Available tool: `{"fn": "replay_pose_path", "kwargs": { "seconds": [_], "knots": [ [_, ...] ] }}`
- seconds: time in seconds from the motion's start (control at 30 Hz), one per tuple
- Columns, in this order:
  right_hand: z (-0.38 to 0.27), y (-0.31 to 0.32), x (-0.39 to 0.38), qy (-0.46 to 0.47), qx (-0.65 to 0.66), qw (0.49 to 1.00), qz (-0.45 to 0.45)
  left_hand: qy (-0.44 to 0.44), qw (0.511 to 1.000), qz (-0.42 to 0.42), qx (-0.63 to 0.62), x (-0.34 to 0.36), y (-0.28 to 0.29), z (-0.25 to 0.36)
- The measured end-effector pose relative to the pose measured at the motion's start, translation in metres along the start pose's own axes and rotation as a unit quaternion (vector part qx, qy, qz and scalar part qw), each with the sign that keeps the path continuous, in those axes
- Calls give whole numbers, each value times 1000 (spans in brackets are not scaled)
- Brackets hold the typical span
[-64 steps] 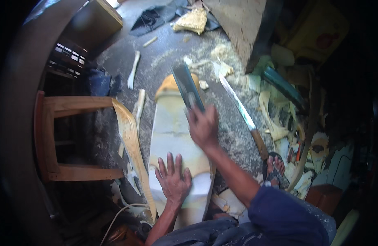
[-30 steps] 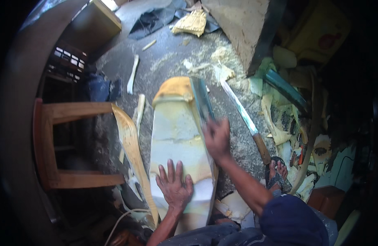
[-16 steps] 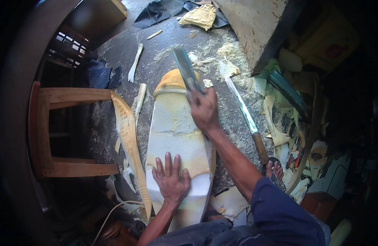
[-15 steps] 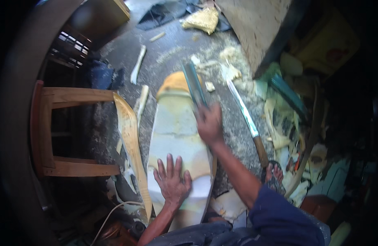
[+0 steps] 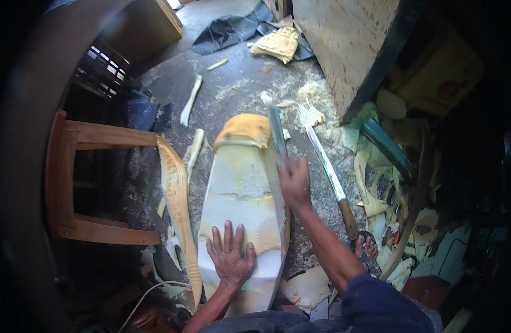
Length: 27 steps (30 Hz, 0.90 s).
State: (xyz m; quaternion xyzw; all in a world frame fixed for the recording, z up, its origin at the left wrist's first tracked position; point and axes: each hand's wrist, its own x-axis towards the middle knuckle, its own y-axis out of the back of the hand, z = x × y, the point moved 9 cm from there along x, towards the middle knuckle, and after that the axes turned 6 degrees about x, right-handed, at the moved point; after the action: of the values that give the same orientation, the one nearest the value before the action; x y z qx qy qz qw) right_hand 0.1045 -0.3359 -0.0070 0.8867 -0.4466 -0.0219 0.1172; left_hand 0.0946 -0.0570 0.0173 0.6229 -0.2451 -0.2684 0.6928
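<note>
A long pale foam block (image 5: 239,172) with an orange-yellow end piece (image 5: 239,129) lies lengthwise below me. My left hand (image 5: 230,258) rests flat on its lower part, fingers spread. My right hand (image 5: 294,183) grips a long, flat teal tool (image 5: 276,125), blurred by motion, along the block's upper right edge. A long-bladed knife (image 5: 325,161) with a wooden handle lies to the right, beside my bare toes (image 5: 366,247). A carved yellowish strip (image 5: 178,194) lies along the block's left side.
A wooden frame (image 5: 67,177) stands at left. Foam scraps (image 5: 369,200) and dust cover the right side of the floor. A dark sheet (image 5: 222,33) and crumpled yellow piece (image 5: 275,44) lie at the top, beside a large board (image 5: 350,44). A cord (image 5: 150,291) runs at lower left.
My right hand and the teal tool have moved repeatedly along the block, now shifted right and lower than half a second ago. My left hand stays spread on the block.
</note>
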Motion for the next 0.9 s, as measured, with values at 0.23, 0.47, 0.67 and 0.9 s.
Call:
{"fn": "replay_pose_path", "kwargs": {
  "seconds": [0.23,0.47,0.67,0.9],
  "knots": [
    [-9,0,-42,77,-103,991,-23,15,1000,-2,-7,-6,-3,-1],
    [-11,-2,-57,71,-109,991,-29,2,1000,27,-5,-4,0,1],
    [-25,5,-29,95,-72,993,21,4,1000,5,10,0,1,0],
    [-23,0,-55,77,-108,991,-24,22,1000,0,2,-13,-3,0]
  ]
}}
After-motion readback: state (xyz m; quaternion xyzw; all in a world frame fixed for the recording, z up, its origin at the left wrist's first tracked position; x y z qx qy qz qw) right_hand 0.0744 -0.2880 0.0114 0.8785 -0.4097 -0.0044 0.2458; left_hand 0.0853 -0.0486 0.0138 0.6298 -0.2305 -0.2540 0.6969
